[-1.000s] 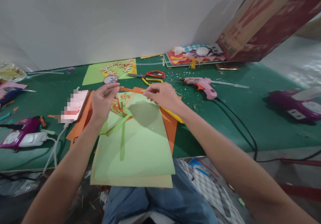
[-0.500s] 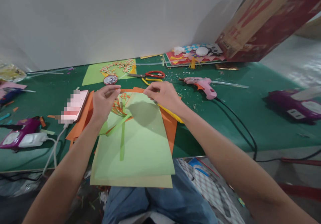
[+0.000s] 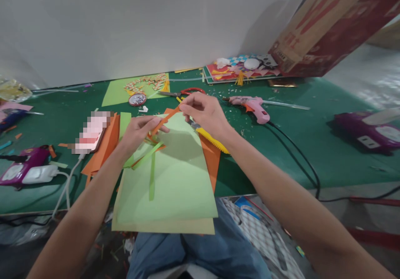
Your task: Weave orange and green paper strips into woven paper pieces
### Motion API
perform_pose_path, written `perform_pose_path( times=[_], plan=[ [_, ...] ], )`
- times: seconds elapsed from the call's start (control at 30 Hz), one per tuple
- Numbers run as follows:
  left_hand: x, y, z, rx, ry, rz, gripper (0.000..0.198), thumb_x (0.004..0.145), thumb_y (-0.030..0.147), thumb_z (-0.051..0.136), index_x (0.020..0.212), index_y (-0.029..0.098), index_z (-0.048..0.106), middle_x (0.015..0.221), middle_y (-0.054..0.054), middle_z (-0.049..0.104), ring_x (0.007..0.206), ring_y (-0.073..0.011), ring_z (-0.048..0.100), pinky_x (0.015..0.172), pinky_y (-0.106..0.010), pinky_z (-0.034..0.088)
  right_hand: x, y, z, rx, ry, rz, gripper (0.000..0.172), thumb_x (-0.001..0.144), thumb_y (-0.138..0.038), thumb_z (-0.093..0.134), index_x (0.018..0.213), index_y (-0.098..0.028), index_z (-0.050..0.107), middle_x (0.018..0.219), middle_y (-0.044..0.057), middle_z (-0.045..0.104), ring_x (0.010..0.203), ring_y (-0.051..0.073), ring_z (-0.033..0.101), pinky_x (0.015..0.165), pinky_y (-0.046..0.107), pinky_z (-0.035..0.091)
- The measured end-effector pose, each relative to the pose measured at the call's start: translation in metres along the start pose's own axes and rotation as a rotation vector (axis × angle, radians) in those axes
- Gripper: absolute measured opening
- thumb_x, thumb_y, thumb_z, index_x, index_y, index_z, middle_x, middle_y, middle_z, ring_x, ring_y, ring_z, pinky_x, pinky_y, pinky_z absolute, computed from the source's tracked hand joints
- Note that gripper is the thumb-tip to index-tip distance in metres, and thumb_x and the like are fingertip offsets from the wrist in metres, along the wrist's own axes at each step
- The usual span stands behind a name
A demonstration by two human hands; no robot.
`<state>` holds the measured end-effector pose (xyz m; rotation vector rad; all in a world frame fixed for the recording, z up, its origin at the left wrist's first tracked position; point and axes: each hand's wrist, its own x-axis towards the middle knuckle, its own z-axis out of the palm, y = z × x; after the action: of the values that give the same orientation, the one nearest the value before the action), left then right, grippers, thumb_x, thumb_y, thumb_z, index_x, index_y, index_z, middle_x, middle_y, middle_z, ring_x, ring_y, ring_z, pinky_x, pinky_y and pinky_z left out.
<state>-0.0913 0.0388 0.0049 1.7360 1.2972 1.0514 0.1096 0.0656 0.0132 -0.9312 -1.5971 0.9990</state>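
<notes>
An orange paper strip [image 3: 165, 119] slants between my two hands, above light green paper sheets [image 3: 178, 179]. My left hand [image 3: 142, 131] pinches its lower left end. The upper right end is between the thumb and fingers of my right hand [image 3: 200, 108]. Green strips [image 3: 152, 177] and a few orange ones lie on the sheets below my left hand, which partly hides them. Under my right wrist is a yellow-handled cutter [image 3: 212, 140]; red-handled scissors [image 3: 190, 91] lie just behind that hand.
A pink glue gun [image 3: 251, 106] with a black cord lies to the right. A phone [image 3: 93, 133] and orange paper [image 3: 104, 149] are at left. Purple power sockets [image 3: 365, 133] stand far right. Behind are a small round dish [image 3: 137, 99] and a red box [image 3: 337, 33].
The orange strip has gone from level to slanted. My left hand has moved down and toward me; my right hand has risen slightly. A small white scrap now shows behind my left hand.
</notes>
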Motion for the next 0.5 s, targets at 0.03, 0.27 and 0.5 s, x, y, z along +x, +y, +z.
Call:
perform_pose_path(
  times=[0.03, 0.27, 0.5],
  plan=[
    [0.0, -0.001, -0.001, -0.018, -0.034, -0.01, 0.038, 0.083, 0.051, 0.055, 0.077, 0.019, 0.075, 0.078, -0.009, 0.075, 0.071, -0.02, 0.068, 0.068, -0.031, 0.055, -0.001, 0.0, 0.001, -0.003, -0.029, -0.011, 0.01, 0.077, -0.026, 0.06, 0.072, -0.018, 0.057, 0.065, -0.001, 0.059, 0.054, 0.008, 0.052, 0.051, 0.022, 0.041],
    [0.0, -0.001, -0.001, 0.029, -0.217, -0.037, 0.046, 0.087, 0.053, 0.049, 0.065, 0.02, 0.074, 0.08, -0.01, 0.075, 0.073, -0.0197, 0.067, 0.069, -0.03, 0.054, -0.003, 0.005, 0.009, -0.051, -0.148, -0.074, 0.011, 0.077, -0.026, 0.06, 0.07, -0.018, 0.059, 0.068, 0.0, 0.062, 0.055, 0.009, 0.052, 0.055, 0.024, 0.042],
    [-0.002, 0.0, -0.002, -0.015, -0.236, -0.108, 0.039, 0.084, 0.052, 0.054, 0.079, 0.02, 0.075, 0.068, -0.008, 0.073, 0.066, -0.0198, 0.068, 0.067, -0.031, 0.055, -0.006, 0.005, 0.012, -0.068, -0.207, -0.08, 0.016, 0.075, -0.026, 0.061, 0.062, -0.018, 0.059, 0.065, 0.0, 0.063, 0.058, 0.009, 0.051, 0.058, 0.025, 0.042]
  ],
)
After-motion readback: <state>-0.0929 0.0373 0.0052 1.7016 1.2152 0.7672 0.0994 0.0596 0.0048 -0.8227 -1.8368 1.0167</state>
